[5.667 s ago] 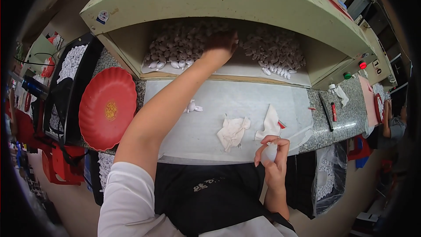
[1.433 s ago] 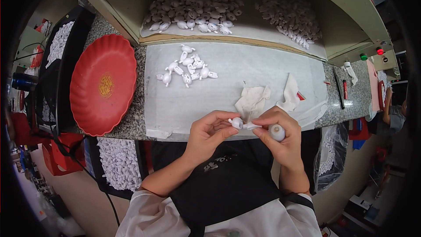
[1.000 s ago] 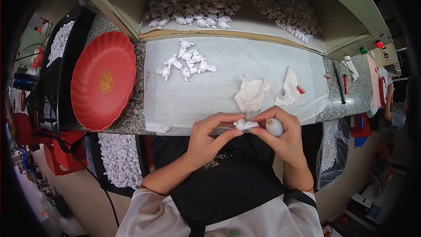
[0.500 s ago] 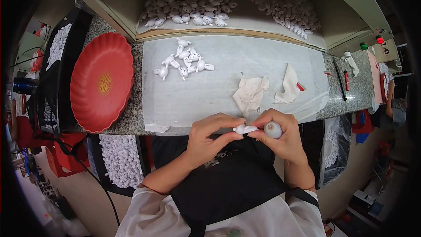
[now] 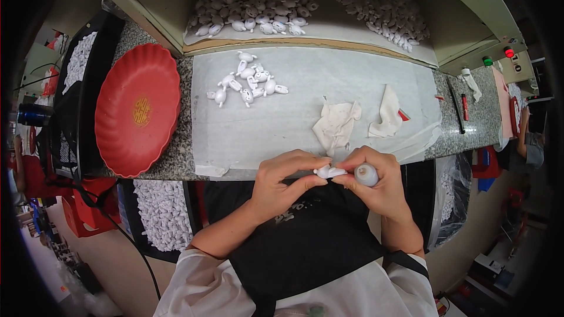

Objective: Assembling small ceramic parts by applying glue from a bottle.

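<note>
Between my two hands, just over the near edge of the bench, is a small white plastic figurine (image 5: 329,171). The fingertips of my left hand (image 5: 286,181) pinch its left end. With thumb and forefinger my right hand (image 5: 379,183) holds its other end. A translucent squeeze bottle (image 5: 365,174) is tucked in the same right hand, its tip pointing up. Farther off to the left, several like white figurines (image 5: 247,79) lie in a loose cluster on the white paper sheet (image 5: 264,135). A crumpled whitish cloth (image 5: 336,123) lies just beyond my hands.
A red scalloped tray (image 5: 135,135) stands at the left. An open cabinet shelf at the back holds heaps of white parts (image 5: 252,3). A second cloth (image 5: 385,114), a red marker (image 5: 465,107) and a dark stick (image 5: 455,105) lie rightward. Bins of white parts (image 5: 161,214) flank me.
Almost nothing differs. The whole view has shifted very slightly, and both hands keep the same grip on the figurine and bottle.
</note>
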The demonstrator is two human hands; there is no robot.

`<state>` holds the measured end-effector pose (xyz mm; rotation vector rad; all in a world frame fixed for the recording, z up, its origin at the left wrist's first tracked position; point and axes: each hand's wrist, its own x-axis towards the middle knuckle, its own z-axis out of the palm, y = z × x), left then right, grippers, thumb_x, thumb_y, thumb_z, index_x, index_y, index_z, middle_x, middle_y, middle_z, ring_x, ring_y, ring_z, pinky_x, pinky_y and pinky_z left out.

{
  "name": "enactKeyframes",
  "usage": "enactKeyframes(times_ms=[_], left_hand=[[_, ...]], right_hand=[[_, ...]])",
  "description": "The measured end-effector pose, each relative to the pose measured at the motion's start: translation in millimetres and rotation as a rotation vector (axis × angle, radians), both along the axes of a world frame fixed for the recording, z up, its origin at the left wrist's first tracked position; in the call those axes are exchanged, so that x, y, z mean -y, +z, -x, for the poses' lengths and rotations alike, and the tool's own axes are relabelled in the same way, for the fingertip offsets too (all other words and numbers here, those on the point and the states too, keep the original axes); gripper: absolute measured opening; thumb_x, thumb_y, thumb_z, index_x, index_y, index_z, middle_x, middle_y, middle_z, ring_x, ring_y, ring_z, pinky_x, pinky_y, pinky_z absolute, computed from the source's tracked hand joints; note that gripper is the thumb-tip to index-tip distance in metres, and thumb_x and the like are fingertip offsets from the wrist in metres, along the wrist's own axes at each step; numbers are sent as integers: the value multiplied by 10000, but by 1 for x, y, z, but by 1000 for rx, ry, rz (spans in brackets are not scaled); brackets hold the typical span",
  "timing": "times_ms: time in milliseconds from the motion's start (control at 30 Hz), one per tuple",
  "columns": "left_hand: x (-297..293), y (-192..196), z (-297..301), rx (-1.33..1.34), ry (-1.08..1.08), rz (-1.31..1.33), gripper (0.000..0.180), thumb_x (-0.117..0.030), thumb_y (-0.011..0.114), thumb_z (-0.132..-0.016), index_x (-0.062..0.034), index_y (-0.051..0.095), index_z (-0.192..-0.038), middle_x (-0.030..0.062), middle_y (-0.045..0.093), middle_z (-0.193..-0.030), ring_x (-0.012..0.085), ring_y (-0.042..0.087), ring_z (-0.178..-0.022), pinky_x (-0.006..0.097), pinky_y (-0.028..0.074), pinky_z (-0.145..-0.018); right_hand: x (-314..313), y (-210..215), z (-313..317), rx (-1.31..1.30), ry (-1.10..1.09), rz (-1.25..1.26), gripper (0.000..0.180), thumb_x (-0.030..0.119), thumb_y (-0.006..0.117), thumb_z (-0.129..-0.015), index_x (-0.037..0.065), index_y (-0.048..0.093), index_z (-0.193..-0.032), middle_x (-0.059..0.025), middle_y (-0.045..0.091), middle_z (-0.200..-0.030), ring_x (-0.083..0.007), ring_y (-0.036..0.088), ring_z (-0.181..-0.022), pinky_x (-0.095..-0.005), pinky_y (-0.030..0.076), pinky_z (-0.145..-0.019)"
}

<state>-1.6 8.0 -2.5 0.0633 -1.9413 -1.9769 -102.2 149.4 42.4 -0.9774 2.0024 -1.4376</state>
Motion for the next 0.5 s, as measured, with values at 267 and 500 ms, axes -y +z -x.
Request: enactKeyframes(times_ms=[267, 500], left_hand=[[-2, -3, -1, 135, -23, -259, 256, -5, 593, -721, 38, 552, -970, 120, 585, -893, 157, 564, -792, 238, 445, -690], [-2, -5, 1, 247, -269, -920, 254, -118, 491, -824, 31, 485, -1030, 89, 569, -878, 127, 561, -781, 222, 452, -686]], right_hand=[[9, -4, -1, -25, -39, 48, 139, 7, 653, -656, -2, 552, -751, -57, 575, -670, -77, 519, -568, -188, 387, -518], [10, -3, -3, 183, -83, 154, 100, -42, 604, -679, -24, 545, -758, -71, 564, -677, -81, 507, -546, -187, 389, -494]])
